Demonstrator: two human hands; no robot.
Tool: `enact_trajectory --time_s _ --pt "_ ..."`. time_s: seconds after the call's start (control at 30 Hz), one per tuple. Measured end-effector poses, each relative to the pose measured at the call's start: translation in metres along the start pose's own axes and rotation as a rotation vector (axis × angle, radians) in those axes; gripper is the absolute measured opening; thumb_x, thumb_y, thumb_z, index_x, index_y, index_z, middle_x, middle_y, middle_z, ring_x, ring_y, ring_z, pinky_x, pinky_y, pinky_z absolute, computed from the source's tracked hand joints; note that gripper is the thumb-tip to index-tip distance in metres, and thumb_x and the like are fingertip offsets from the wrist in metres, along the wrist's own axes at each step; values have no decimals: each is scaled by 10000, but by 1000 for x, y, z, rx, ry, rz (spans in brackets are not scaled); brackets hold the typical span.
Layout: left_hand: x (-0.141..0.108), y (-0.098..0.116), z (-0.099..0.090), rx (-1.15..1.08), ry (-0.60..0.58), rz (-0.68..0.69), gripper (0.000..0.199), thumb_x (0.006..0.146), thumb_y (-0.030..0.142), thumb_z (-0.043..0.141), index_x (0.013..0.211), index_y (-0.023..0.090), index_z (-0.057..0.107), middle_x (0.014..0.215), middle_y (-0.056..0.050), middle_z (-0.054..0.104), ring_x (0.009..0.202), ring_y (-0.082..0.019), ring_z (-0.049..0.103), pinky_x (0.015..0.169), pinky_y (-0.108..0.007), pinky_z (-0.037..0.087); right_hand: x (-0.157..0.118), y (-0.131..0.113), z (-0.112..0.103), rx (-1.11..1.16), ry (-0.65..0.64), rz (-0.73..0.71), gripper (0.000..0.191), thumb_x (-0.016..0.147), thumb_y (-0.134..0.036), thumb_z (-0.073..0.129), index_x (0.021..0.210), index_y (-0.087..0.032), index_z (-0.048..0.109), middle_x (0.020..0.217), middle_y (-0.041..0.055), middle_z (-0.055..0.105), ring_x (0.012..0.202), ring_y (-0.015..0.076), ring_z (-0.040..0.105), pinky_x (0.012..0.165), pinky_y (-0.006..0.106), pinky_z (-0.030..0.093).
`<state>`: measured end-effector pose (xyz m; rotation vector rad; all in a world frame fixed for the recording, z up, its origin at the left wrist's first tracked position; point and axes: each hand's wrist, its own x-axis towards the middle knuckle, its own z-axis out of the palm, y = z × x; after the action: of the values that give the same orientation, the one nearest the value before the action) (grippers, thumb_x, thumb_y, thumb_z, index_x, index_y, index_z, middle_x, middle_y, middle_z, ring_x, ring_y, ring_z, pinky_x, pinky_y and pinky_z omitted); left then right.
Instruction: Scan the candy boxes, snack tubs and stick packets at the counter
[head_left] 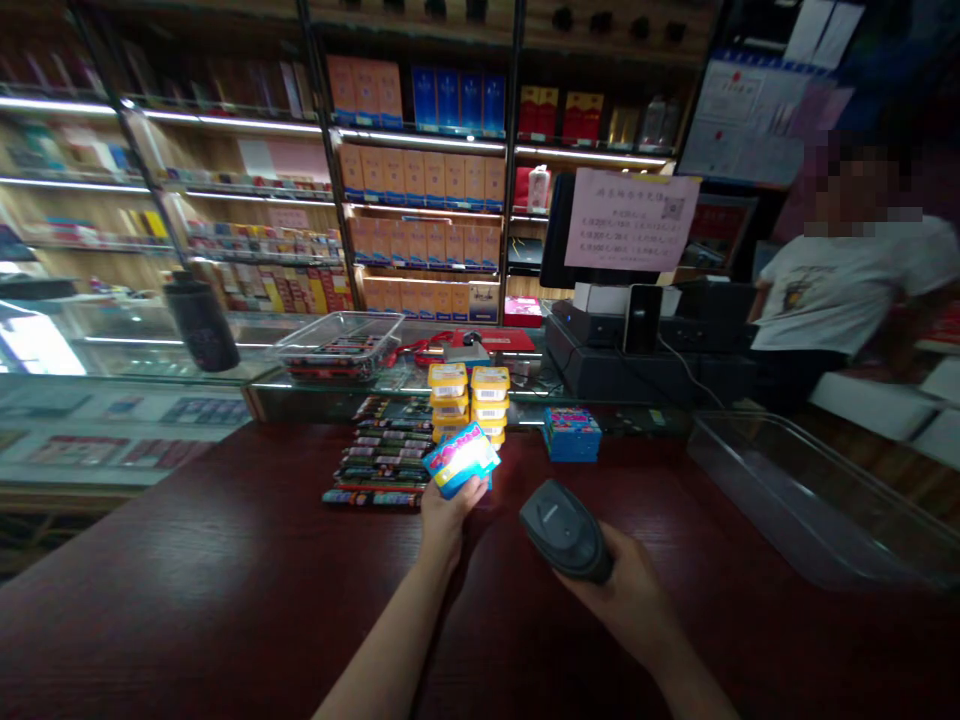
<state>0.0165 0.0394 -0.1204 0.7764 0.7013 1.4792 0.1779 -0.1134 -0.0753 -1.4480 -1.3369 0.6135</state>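
My left hand (448,515) is closed on a small blue packet with pink lettering (459,462), held up above the dark counter and lit by a bright light. In my right hand (626,580) is a dark grey barcode scanner (568,532), its head tilted toward the packet. Behind the packet, yellow-lidded tubs (490,380) stand in two stacks, partly hidden by it. Left of them lie several rows of dark, printed slim packets (382,455). A small pile of blue packets (571,435) sits farther right on the counter.
A clear plastic bin (787,540) rests at the right, and a clear tray (337,345) holds items at the back left. Behind the counter stands a monitor with a paper sign (630,222). A person in a white shirt (847,280) is at the right. Stocked shelves line the wall.
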Motion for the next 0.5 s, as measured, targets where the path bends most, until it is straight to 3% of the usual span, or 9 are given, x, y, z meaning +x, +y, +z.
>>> enact_trajectory --time_s 0.1,0.3,0.4,0.5 --pt "0 2 3 5 5 0 517 512 191 846 968 117 613 834 -40 710 777 -183 690 808 -334 570 0 -3 -1 -19 -31 -7 272 677 -294 671 913 -158 689 877 64 731 773 201 663 710 290 513" --pt "0 2 2 105 34 42 529 521 266 837 964 128 584 821 -33 694 710 -169 679 703 -313 573 5 -1 -5 -109 38 -16 255 657 -303 657 880 -182 685 854 59 730 775 213 665 694 289 500" --pt "4 4 -5 334 70 210 445 619 366 769 948 137 575 713 -3 647 557 -133 613 542 -266 525 11 15 -12 -319 81 -8 243 675 -325 615 882 -214 678 819 49 729 768 228 670 683 295 484" --pt "10 16 -14 613 150 521 309 708 378 694 910 159 611 745 -6 621 619 -134 585 592 -269 503 17 38 -19 -525 135 47 284 727 -337 559 973 -234 656 823 42 728 786 244 676 657 303 465"
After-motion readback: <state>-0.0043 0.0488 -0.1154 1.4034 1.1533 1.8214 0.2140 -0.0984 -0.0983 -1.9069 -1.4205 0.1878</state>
